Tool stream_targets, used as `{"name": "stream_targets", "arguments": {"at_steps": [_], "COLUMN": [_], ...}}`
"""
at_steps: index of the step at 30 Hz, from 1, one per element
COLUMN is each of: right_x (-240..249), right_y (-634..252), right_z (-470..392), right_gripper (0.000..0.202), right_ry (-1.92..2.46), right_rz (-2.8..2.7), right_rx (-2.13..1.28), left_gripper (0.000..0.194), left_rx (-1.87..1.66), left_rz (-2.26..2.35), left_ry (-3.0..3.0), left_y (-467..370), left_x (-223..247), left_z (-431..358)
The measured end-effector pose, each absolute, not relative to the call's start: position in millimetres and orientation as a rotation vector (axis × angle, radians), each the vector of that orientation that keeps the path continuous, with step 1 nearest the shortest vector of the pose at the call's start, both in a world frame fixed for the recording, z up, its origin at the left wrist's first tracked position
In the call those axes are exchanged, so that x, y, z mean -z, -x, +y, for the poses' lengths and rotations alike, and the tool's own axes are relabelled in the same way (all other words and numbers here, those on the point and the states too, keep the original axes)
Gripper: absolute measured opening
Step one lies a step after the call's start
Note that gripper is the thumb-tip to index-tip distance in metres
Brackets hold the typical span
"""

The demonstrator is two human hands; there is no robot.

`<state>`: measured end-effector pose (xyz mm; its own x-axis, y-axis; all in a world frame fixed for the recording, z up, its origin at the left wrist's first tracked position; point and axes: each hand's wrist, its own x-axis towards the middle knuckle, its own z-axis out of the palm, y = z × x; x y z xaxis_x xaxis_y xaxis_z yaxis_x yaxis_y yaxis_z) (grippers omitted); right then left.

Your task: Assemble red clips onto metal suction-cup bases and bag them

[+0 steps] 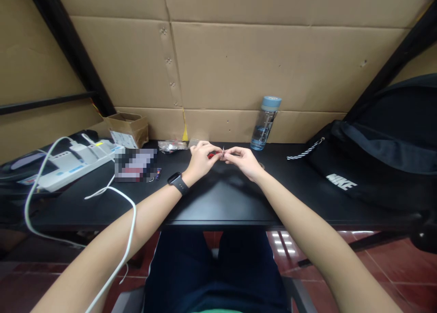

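Both hands meet above the middle of the black table, fingertips almost touching. My left hand, with a dark watch on its wrist, is closed in a pinch around a small red thing. Opposite it, my right hand pinches with thumb and forefinger at a tiny, thin, pointed piece between the hands. That piece is too small to name, and fingers hide much of both items.
A water bottle stands behind my right hand. Rightward lies a black backpack. On the left are a white power strip, an open cardboard box, a plastic packet and a blurred-out item. A white cable crosses my left forearm.
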<state>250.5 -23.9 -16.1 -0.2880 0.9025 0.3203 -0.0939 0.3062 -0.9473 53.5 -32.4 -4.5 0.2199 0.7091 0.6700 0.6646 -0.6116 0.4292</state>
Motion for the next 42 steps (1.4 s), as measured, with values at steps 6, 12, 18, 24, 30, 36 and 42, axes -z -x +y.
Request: {"name": "stream_targets", "arguments": {"at_steps": [6,12,18,24,30,36,42], "right_x": [21,21,19,18,21,12,8], "right_y": [-251,-252,-253,-257,-260,-262,-268], "right_z": [-22,-23,-23,-19,-16,-18,-15], "right_gripper": [0.036,0.037,0.038,0.04,0.032,0.022,0.013], "right_ry": [0.791,0.806,0.822,0.81,0.837,0.876,1.003], "right_rz": [-1.54,-1.599,-1.664,-1.658,-1.685,-1.899,-2.031], "right_rx": [-1.144,-1.18,-1.242,-1.313,-1.312,-0.954,-0.594], "left_gripper": [0.009,0.009,0.003,0.028,0.019,0.017,0.022], "left_rx": [-1.318,-1.252,-1.239,-1.27,-1.155,-1.131,-1.069], "left_rz": [1.354,1.302,1.248,1.164,1.159,1.169,1.279], "left_ry": [-2.448,-2.478,-2.494,-2.436,-2.564,-2.593,-2.52], "left_y": [-55,-52,-48,-46,-47,-45,-46], "left_x": [6,4,2,-1,0,-2,4], "left_z": [-33,-32,-29,-31,-34,-36,-30]}}
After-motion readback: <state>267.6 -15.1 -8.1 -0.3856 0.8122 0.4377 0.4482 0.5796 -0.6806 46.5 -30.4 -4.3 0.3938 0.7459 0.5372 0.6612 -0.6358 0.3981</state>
